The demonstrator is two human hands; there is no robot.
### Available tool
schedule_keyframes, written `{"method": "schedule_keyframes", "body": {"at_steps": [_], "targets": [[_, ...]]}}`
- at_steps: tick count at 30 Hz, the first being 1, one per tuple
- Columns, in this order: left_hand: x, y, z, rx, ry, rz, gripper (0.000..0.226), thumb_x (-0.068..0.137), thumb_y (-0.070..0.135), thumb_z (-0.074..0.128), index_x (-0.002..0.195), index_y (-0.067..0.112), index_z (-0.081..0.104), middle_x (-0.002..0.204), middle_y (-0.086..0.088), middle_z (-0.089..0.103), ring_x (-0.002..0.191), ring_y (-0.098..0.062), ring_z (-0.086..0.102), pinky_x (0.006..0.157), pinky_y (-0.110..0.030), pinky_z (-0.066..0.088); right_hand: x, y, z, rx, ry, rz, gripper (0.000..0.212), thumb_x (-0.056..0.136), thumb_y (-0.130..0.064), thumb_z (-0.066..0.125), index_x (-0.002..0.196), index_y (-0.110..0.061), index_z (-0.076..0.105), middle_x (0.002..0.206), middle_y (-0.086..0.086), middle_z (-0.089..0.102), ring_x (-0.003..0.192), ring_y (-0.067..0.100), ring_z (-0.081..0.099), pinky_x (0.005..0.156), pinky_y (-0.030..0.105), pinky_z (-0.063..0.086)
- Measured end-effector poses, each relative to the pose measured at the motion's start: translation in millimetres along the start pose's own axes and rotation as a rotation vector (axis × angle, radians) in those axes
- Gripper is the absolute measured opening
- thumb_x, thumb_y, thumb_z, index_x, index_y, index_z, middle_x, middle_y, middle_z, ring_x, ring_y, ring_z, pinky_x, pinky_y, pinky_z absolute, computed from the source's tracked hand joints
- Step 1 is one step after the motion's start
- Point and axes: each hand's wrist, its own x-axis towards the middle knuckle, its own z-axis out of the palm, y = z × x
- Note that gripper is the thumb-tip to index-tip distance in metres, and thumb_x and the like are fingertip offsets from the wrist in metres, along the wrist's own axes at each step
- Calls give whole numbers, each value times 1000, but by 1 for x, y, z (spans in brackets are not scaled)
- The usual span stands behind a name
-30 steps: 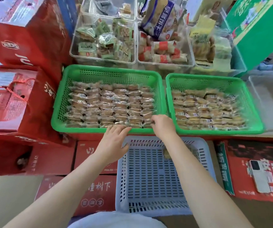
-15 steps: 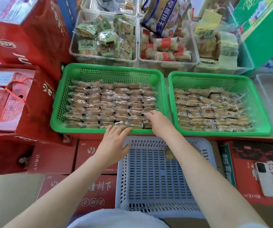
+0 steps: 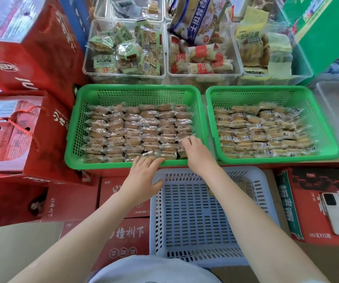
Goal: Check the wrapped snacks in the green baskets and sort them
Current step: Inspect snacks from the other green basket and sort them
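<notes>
I've got my left hand (image 3: 144, 172) flat and relaxed on the left basket's (image 3: 111, 164) near rim to steady it, while my right hand (image 3: 195, 151) reaches in, fingers curling onto a snack (image 3: 182, 136) at the rows' right edge, grip unclear

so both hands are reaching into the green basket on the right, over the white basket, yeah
Not quite. The head view shows the left hand and right hand at the left green basket, not the right green basket. They do reach over the white basket.
</notes>
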Motion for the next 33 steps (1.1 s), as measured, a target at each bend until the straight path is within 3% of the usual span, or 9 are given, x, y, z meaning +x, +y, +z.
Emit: {"method": "schedule_keyframes", "body": {"at_steps": [4,7,12,14,16,19,23,29,33], "targets": [[-1,1,-2,-37,-7,-13,66,96,35,57,156,26,30,155,1,38,148,-21,25,126,-41,-2,-12,-6,-2,-87,153,-4,36,89,5,37,120,-11,45,117,8,54,103,28,49,83,36,36],[0,1,-6,-128,-17,-52,61,96,31,58,153,26,36,152,0,42,146,-21,28,126,-40,0,-19,-11,-18,-122,251,29,41,87,-5,21,116,-13,49,105,5,60,97,29,52,86,43,36],[-2,15,-33,-508,60,-180,57,96,38,65,148,25,48,150,7,48,141,-12,39,118,-37,30,-51,-20,-59,7,441,51,31,88,0,22,99,-18,44,78,-5,47,78,26,44,77,38,26],[-9,30,-49,-679,87,-140,62,90,44,71,146,29,51,144,12,52,133,-5,46,111,-32,38,-66,-29,-67,169,363,44,20,101,-3,32,98,-22,39,78,-5,49,78,25,46,78,38,29],[-18,46,-61,-853,-34,-94,62,87,41,75,143,29,53,133,11,62,119,-4,61,102,-30,50,-79,-40,-67,400,192,60,12,105,-10,38,99,-21,40,82,0,55,80,27,53,78,41,39],[-32,54,-65,-1034,-131,-164,35,91,25,75,124,17,66,104,-2,77,91,-21,76,85,-45,62,-94,-56,-59,751,150,127,4,104,-17,49,100,-19,49,91,5,62,83,22,59,74,37,49],[-49,41,-65,-1218,-52,-252,27,90,25,75,114,13,70,101,-8,78,96,-29,75,87,-51,60,-107,-65,-52,1079,134,234,6,98,-24,63,99,-18,64,95,4,70,85,13,66,76,28,55],[-73,31,-55,-1370,-117,-237,45,78,20,77,119,8,63,111,-17,74,100,-34,73,78,-48,62,-115,-72,-45,1107,175,314,11,95,-18,67,85,-13,68,82,11,68,75,18,62,79,42,56],[-83,26,-52,-1431,-145,-241,41,77,13,74,115,8,59,107,-14,75,95,-29,74,70,-37,61,-114,-66,-47,1158,274,399,14,100,-14,58,89,-12,66,82,5,67,77,20,63,76,37,56]]}}
